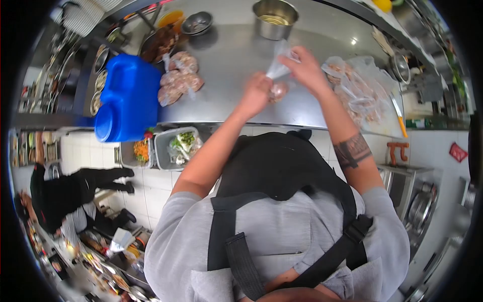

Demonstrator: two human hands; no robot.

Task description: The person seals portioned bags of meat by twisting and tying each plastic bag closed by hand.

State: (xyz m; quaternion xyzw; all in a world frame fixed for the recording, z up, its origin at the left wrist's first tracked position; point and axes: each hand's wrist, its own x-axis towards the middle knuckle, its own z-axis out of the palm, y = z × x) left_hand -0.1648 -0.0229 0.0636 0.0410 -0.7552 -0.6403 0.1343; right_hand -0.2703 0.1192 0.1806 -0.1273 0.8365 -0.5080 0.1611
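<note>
Over the steel counter [221, 108], a clear plastic bag [278, 68] is stretched between my two hands. A rounded lump of pinkish food [278, 91] fills its lower end. My left hand [257, 93] is closed around the bag just above the lump. Higher up, my right hand [305, 69] pinches the bag's loose top, with fingers slightly blurred. Several filled bags of similar pinkish pieces [181, 78] lie to the left. On the right, more of this food [342, 80] sits in and under clear plastic on a white board [380, 123].
A blue jerrycan [132, 95] stands at the counter's left end. A steel pot [275, 20] and dark bowls [196, 23] are at the back. A knife with an orange handle [402, 126] lies on the right. Grey bins [163, 151] sit below; another person [65, 194] is at far left.
</note>
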